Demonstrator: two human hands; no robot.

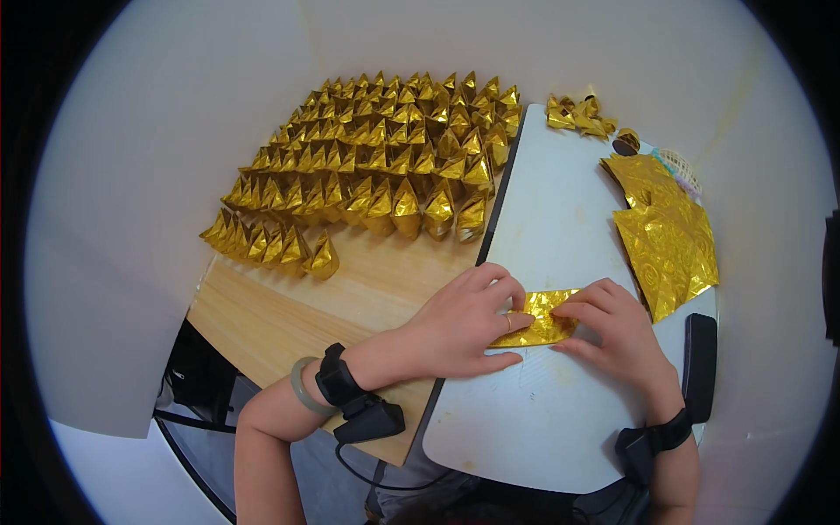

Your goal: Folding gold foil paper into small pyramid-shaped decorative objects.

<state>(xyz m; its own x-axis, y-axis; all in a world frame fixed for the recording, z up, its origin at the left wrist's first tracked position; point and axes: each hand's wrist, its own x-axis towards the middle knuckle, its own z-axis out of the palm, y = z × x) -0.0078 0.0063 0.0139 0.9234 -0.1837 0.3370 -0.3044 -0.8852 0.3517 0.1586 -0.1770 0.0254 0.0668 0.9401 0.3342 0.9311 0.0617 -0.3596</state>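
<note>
- Gold foil strip (544, 317) lies crosswise on the white desk (569, 219).
- Folded gold ingots (367, 157) stand in rows leftward; foil sheets (674, 245) lie rightward.
- Left hand (472, 315) half open, fingertips on foil; right hand (617, 332) bent over it, grip unclear.

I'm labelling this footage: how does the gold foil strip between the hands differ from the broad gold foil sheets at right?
The gold foil strip is small and narrow; the gold foil sheets are wide and overlapping. The left hand and right hand touch the strip, while the sheets lie untouched. Both are shiny, on the white tabletop.
</note>
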